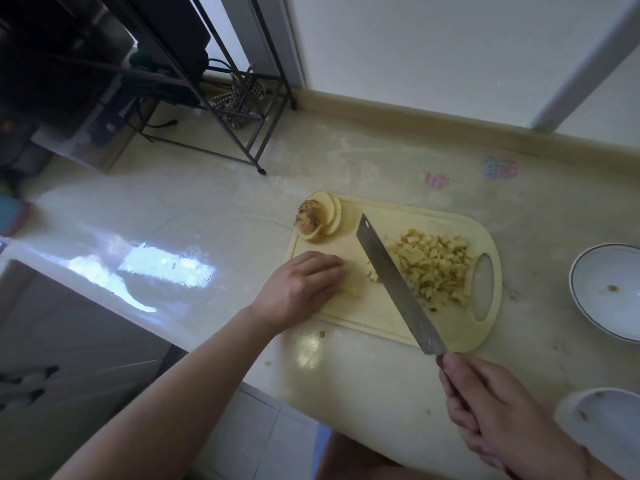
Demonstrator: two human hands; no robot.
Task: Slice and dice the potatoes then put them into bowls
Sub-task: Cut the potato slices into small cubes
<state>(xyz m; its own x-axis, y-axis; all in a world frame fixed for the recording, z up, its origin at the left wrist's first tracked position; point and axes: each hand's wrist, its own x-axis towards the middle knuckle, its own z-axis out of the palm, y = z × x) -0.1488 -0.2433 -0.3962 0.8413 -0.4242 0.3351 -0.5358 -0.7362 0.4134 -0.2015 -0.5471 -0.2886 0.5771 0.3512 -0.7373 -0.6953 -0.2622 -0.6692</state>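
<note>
Right hand (502,417) grip closed round knife (394,285) handle | left hand (301,289) curled — pinning potato strips (353,287)

**One head camera looking down at the counter**

A single wide-angle view is looking forward and steeply down from the person's head, sitting close above the counter (214,209). It is facing the wall (433,46) behind, with the cutting board (367,306) lying near centre and both forearms reaching in from the lower edge. Straight edges are bending toward the borders.
</note>
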